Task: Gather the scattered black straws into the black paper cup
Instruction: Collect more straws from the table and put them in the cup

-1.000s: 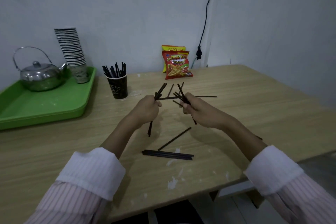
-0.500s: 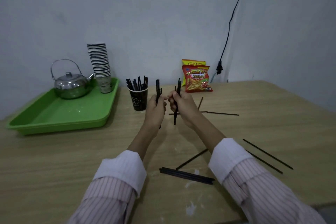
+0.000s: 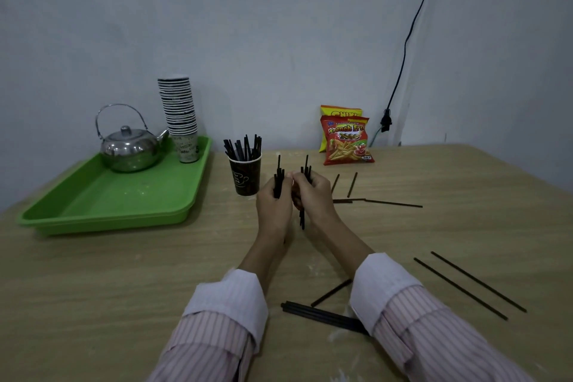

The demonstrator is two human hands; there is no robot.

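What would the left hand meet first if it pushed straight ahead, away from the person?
Probably the black paper cup: it stands just beyond and slightly left of the left hand, whose grip holds a straw bundle upright. Depth is unclear; it might pass just right of the cup.

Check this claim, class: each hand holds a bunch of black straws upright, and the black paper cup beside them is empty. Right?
Not quite. The head view shows the black paper cup already holding several straws. The left hand and right hand do each hold an upright bunch.
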